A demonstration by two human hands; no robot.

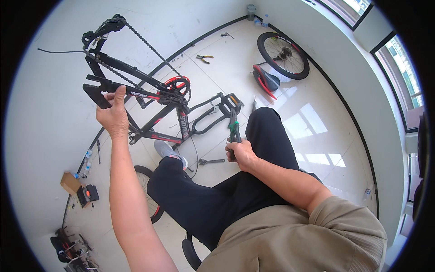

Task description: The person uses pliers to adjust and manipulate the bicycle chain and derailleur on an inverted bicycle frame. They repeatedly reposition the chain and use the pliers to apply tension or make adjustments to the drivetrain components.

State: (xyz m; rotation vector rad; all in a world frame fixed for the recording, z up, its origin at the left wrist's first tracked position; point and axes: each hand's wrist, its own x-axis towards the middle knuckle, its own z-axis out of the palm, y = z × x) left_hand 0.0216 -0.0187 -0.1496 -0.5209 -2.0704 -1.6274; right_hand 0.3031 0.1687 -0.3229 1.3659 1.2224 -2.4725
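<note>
A black bicycle frame (156, 96) with red and white markings is tipped over in front of me, without wheels. My left hand (112, 114) grips its rear end near the dropout, the thumb lying along the stay. A loose chain (147, 44) runs from the rear derailleur (103, 28) to the red chainring (186, 86). My right hand (242, 153) is closed round the dark handles of green-accented pliers (234, 128). Their jaws point up, overlapping the pedal (232, 103) in view; whether they touch it I cannot tell.
An adjustable wrench (211, 161) and yellow-handled pliers (205, 58) lie on the tiles. A wheel (284, 55) and a saddle (266, 80) are at the far right. Another wheel (156, 213) lies by my leg. An open cardboard box (70, 182) stands by the left wall.
</note>
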